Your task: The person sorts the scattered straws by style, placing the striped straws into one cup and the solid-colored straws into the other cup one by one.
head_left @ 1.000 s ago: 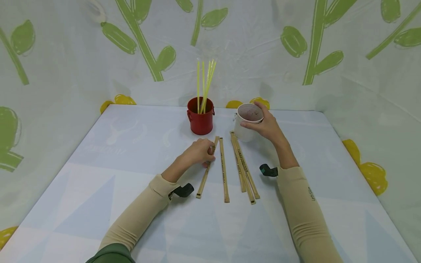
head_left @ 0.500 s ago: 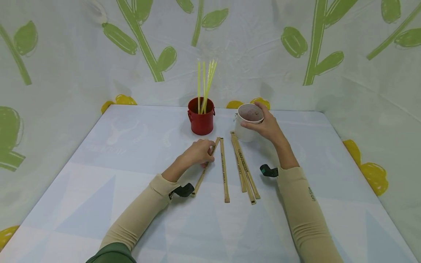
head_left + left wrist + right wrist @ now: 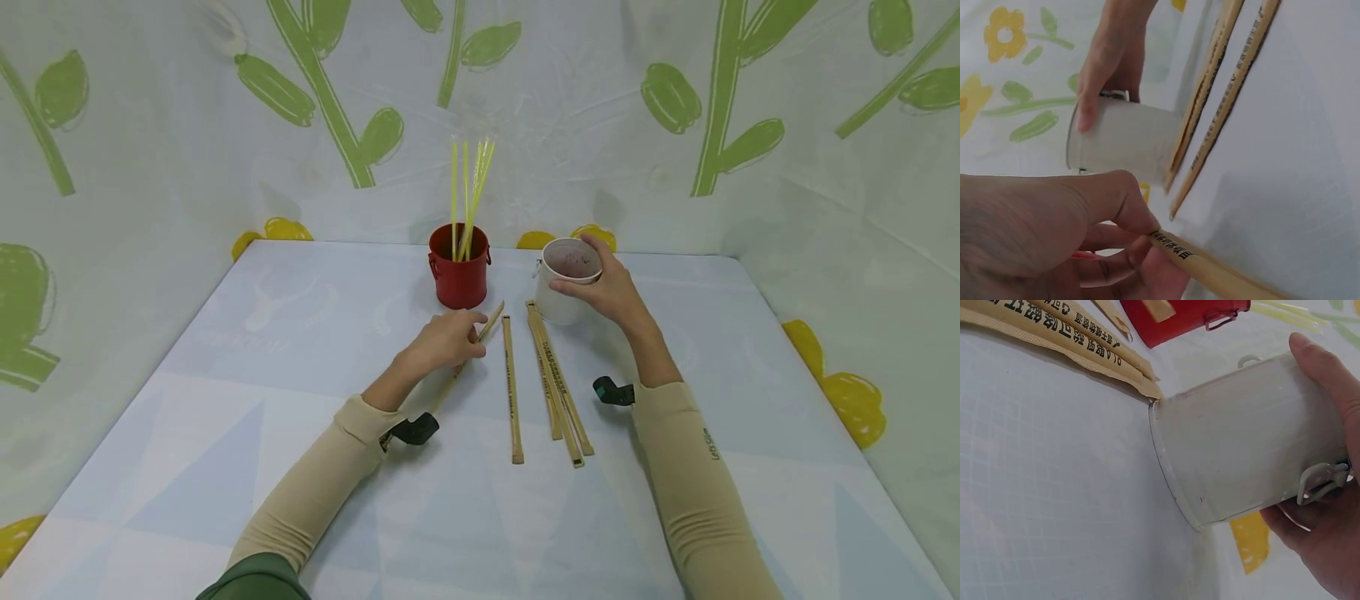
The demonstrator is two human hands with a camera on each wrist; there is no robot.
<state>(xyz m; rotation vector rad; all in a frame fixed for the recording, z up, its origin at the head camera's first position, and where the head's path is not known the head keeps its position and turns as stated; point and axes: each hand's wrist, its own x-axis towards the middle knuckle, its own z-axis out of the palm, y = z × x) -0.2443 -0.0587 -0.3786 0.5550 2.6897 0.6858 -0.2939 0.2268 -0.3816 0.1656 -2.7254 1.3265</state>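
My left hand (image 3: 450,342) pinches a paper-wrapped chopstick pack (image 3: 489,323) and holds it lifted off the table; the left wrist view shows thumb and fingers (image 3: 1125,209) curled round the same pack (image 3: 1210,272). My right hand (image 3: 603,287) grips the rim of a white tin cup (image 3: 564,283) that stands on the table; in the right wrist view the cup (image 3: 1247,437) fills the middle with my fingers (image 3: 1329,369) round it. More wrapped packs (image 3: 555,379) lie flat between the hands.
A red tin cup (image 3: 457,271) with several yellow straws (image 3: 468,192) stands at the back, left of the white cup. One single pack (image 3: 512,387) lies by itself. A leaf-print sheet walls in the pale table (image 3: 225,375) on three sides.
My left hand has picked up the leftmost pack and raised it, swinging its near end left and its far tip toward the red cup. The right hand stays on the white cup.
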